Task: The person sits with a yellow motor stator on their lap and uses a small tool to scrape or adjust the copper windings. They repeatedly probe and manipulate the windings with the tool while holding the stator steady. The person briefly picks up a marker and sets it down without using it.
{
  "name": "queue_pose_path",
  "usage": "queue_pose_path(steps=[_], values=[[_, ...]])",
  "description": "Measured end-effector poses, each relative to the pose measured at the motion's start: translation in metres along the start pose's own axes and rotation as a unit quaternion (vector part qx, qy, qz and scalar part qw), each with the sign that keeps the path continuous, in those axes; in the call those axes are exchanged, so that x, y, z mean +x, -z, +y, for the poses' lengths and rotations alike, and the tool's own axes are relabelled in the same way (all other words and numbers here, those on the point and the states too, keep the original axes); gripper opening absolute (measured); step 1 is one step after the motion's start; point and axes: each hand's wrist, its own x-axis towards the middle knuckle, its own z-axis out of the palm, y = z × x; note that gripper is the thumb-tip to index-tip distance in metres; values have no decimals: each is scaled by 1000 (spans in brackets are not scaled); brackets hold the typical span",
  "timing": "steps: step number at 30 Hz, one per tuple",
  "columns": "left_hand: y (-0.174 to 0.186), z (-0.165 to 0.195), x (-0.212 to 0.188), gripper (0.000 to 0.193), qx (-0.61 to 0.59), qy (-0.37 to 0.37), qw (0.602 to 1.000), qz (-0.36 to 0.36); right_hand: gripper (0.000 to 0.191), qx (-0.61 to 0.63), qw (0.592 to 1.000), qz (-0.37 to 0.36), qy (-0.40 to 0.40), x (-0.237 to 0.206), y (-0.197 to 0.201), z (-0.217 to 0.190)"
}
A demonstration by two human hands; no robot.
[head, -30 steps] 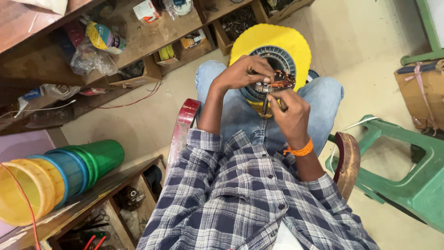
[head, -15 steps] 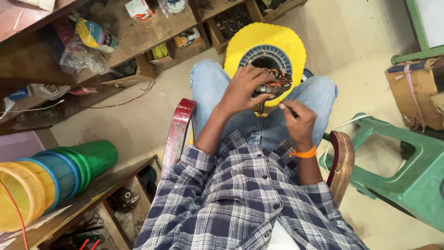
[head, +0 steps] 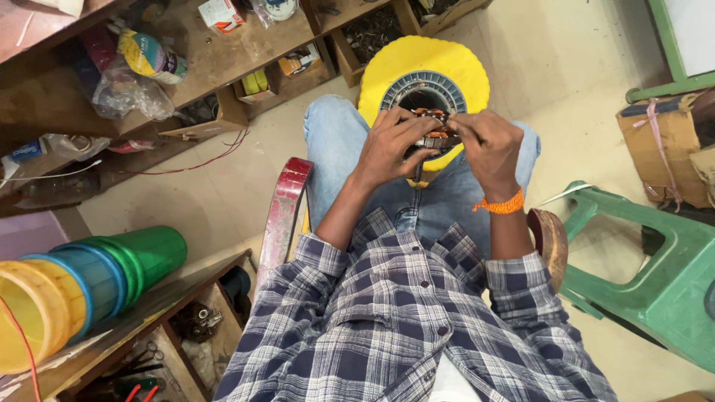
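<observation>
A round yellow disc (head: pixel 447 63) with a grey ring of wound slots (head: pixel 402 89) at its middle rests on my knees. My left hand (head: pixel 391 149) grips the near rim of the ring, fingers curled over copper-coloured windings (head: pixel 430 115). My right hand (head: pixel 488 145), with an orange thread band (head: pixel 500 205) at the wrist, pinches the same windings from the right. Both hands touch at the ring's near edge. A thin dark tool (head: pixel 417 173) sticks down between them; I cannot tell which hand holds it.
I sit on a chair with red armrests (head: pixel 287 208). A green plastic stool (head: pixel 663 275) stands at the right, a cardboard box (head: pixel 659 149) behind it. Wooden shelves (head: pixel 223 67) with boxes and bags run along the top left. Stacked coloured tubs (head: pixel 89 283) lie at the left.
My right hand has risen from below the ring to meet my left hand at the windings. The view has shifted slightly; the disc stays on my knees.
</observation>
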Motion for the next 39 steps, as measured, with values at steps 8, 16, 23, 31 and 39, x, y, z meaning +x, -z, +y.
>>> queue_pose_path(steps=[8, 16, 23, 31, 39], values=[[-2, 20, 18, 52, -16, 197, 979, -44, 10, 0, 1000, -4, -15, 14, -5, 3], [-8, -5, 38, 22, -179, 224, 952, -104, 11, -12, 996, 1, -94, 7, -4, -14], [31, -54, 32, 15, -196, 4, 960, -199, 9, 12, 995, -47, -90, -28, -10, -53], [35, -49, 43, 19, -179, 16, 959, -219, 6, -1, 992, -49, -117, -58, -45, -43], [45, -23, 29, 37, -135, 33, 971, -193, 6, 95, 984, -36, -145, -85, -46, -14]])
